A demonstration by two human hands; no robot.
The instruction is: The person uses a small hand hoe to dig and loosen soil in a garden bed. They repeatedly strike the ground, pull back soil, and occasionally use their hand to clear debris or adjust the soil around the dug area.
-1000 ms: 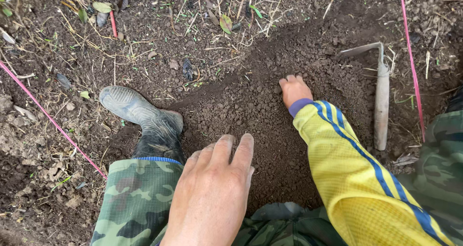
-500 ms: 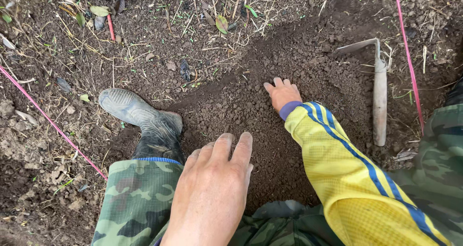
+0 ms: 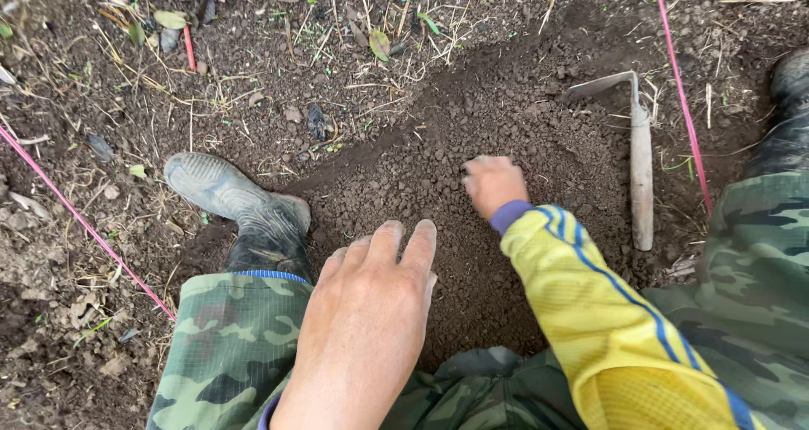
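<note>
Pressing into the patch of loose dark soil (image 3: 472,228), the right hand (image 3: 493,184) has fingers curled down on the crumbs, clamped on nothing I can see; the left hand (image 3: 366,312) lies flat, fingers together, on the knee, empty. The hand hoe (image 3: 640,165) lies just right of the right hand, handle running toward the person, blade pointing left at the far end; right hand clearly nearer.

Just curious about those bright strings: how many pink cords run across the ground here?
2. One pink cord runs diagonally across the left, past the rubber boot. The other pink cord runs down the right, beside the hand hoe.
</note>
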